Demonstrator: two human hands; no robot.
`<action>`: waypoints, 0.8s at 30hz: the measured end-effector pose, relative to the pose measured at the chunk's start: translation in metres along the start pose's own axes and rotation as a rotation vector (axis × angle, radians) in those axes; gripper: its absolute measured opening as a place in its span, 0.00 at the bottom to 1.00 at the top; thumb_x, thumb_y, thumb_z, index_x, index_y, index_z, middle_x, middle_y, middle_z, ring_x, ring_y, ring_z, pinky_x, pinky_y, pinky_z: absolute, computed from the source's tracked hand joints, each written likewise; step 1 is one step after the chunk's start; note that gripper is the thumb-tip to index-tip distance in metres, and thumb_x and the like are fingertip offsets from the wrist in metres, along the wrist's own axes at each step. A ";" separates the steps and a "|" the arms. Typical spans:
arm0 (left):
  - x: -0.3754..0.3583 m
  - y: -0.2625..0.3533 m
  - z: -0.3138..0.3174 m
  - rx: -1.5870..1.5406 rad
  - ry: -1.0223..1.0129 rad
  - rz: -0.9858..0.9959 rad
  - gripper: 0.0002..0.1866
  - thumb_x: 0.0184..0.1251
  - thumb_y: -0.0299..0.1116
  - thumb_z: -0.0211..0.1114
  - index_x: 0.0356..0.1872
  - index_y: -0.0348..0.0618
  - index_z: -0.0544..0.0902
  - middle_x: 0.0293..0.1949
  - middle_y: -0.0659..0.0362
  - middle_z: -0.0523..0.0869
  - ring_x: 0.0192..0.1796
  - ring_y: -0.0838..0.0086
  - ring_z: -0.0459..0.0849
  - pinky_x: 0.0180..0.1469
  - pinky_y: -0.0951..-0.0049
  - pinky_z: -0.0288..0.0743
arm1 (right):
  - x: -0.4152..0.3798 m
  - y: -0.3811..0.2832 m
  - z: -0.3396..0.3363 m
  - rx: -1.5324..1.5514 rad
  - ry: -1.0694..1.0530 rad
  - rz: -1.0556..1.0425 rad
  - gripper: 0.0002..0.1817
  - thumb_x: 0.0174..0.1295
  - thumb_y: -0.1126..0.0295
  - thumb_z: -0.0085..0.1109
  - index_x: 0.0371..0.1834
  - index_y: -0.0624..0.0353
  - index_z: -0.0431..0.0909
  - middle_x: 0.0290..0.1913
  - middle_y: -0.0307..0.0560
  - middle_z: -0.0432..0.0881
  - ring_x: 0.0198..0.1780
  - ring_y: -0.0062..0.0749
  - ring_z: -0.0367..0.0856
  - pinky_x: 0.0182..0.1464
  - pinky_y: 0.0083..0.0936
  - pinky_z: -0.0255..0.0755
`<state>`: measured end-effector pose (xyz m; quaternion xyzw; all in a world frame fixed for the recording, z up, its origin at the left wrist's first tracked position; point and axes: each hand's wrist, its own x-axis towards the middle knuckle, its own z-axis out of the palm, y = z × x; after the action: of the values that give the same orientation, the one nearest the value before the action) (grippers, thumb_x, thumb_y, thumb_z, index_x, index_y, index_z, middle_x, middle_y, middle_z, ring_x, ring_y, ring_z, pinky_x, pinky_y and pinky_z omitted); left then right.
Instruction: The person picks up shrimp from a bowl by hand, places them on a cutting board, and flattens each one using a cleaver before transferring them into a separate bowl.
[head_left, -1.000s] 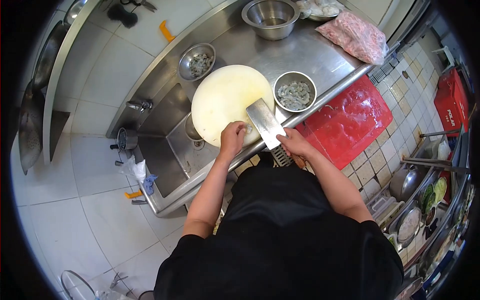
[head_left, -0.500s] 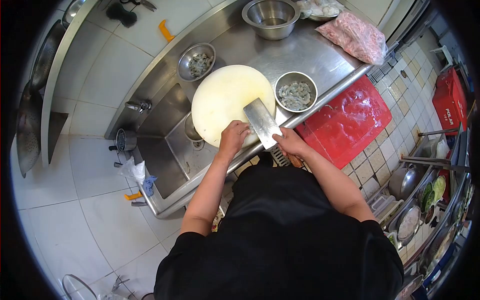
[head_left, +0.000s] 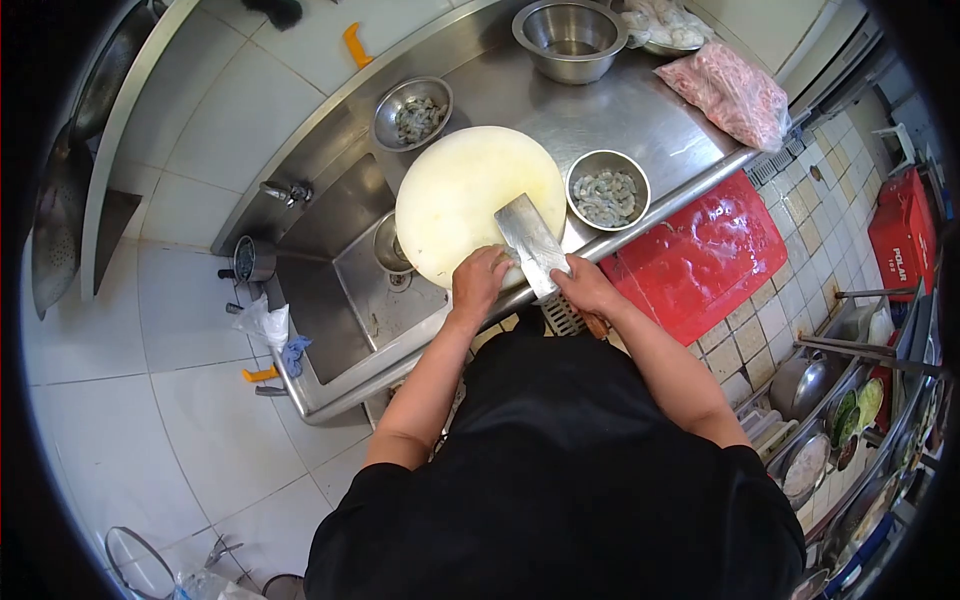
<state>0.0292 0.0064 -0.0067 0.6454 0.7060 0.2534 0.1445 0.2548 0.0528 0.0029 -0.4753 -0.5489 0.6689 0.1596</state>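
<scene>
A round pale cutting board (head_left: pixel 470 200) lies on the steel counter. My right hand (head_left: pixel 586 287) is wrapped round the handle of a cleaver (head_left: pixel 530 240), whose wide blade lies over the board's right part. Beside the blade, at the board's near edge, my left hand (head_left: pixel 480 280) has its fingers curled together; a small greyish piece, perhaps a shrimp, shows at the fingertips, too small to make out. A steel bowl of shrimp (head_left: pixel 607 198) stands right of the board, and another bowl with shrimp (head_left: pixel 421 118) stands behind it.
The sink (head_left: pixel 330 320) with a small bowl inside is at the left. An empty steel bowl (head_left: pixel 570 45) and a bag of pink meat (head_left: pixel 730 95) stand at the back. A red lid or tray (head_left: pixel 700 250) lies below the counter's right edge, near a shelf of containers.
The view has shifted slightly, so the counter's things appear farther right. My left hand has come closer to the blade. The cleaver is still in my right hand.
</scene>
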 end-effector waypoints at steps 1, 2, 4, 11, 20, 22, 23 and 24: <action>-0.001 -0.001 0.001 -0.003 0.005 -0.004 0.16 0.62 0.37 0.74 0.48 0.42 0.89 0.49 0.51 0.90 0.51 0.58 0.89 0.55 0.64 0.82 | -0.002 -0.004 -0.004 -0.101 -0.016 0.034 0.18 0.71 0.63 0.54 0.53 0.68 0.76 0.27 0.51 0.82 0.20 0.33 0.80 0.26 0.33 0.74; -0.002 -0.003 0.001 0.000 0.008 0.018 0.16 0.62 0.37 0.74 0.48 0.41 0.88 0.50 0.51 0.90 0.51 0.58 0.89 0.55 0.64 0.82 | -0.003 -0.005 -0.007 -0.201 -0.032 0.068 0.19 0.71 0.62 0.55 0.54 0.68 0.76 0.30 0.55 0.84 0.24 0.39 0.84 0.32 0.36 0.78; -0.002 -0.005 -0.001 0.004 0.018 0.036 0.17 0.63 0.38 0.74 0.49 0.41 0.88 0.50 0.51 0.90 0.52 0.58 0.89 0.56 0.64 0.82 | 0.002 0.006 -0.012 -0.303 -0.021 0.008 0.20 0.70 0.61 0.55 0.54 0.69 0.77 0.34 0.59 0.85 0.33 0.45 0.85 0.39 0.39 0.78; -0.002 -0.005 -0.004 -0.009 -0.015 0.102 0.17 0.64 0.38 0.72 0.49 0.39 0.87 0.51 0.50 0.89 0.53 0.55 0.87 0.57 0.62 0.81 | 0.007 0.008 -0.017 -0.424 -0.015 -0.144 0.19 0.72 0.61 0.55 0.55 0.67 0.76 0.29 0.50 0.82 0.21 0.32 0.79 0.26 0.32 0.75; 0.000 -0.007 -0.008 -0.032 -0.051 0.070 0.17 0.65 0.39 0.72 0.50 0.39 0.88 0.52 0.51 0.89 0.54 0.57 0.87 0.58 0.64 0.80 | 0.007 -0.030 -0.028 -0.565 -0.110 -0.027 0.21 0.69 0.60 0.56 0.55 0.67 0.78 0.47 0.68 0.85 0.51 0.57 0.85 0.55 0.43 0.76; 0.000 -0.004 -0.009 -0.036 -0.053 0.067 0.17 0.65 0.38 0.72 0.50 0.39 0.87 0.52 0.51 0.89 0.54 0.57 0.87 0.58 0.64 0.81 | 0.006 -0.026 -0.034 -0.582 -0.121 -0.043 0.21 0.69 0.60 0.56 0.54 0.68 0.79 0.46 0.67 0.85 0.50 0.56 0.85 0.54 0.43 0.76; 0.000 -0.003 -0.010 -0.036 -0.054 0.075 0.17 0.64 0.38 0.72 0.50 0.39 0.87 0.52 0.51 0.89 0.54 0.56 0.87 0.58 0.63 0.81 | 0.006 -0.025 -0.037 -0.598 -0.132 -0.059 0.21 0.69 0.60 0.56 0.54 0.68 0.79 0.46 0.66 0.86 0.48 0.55 0.86 0.53 0.42 0.77; 0.000 -0.002 -0.011 -0.037 -0.055 0.081 0.17 0.64 0.37 0.73 0.50 0.39 0.87 0.52 0.51 0.89 0.54 0.56 0.87 0.58 0.63 0.81 | 0.003 -0.029 -0.037 -0.601 -0.136 -0.061 0.21 0.69 0.60 0.56 0.54 0.68 0.79 0.46 0.66 0.86 0.48 0.55 0.86 0.53 0.42 0.77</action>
<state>0.0216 0.0047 0.0018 0.6774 0.6702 0.2542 0.1651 0.2745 0.0868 0.0290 -0.4389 -0.7454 0.5017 -0.0052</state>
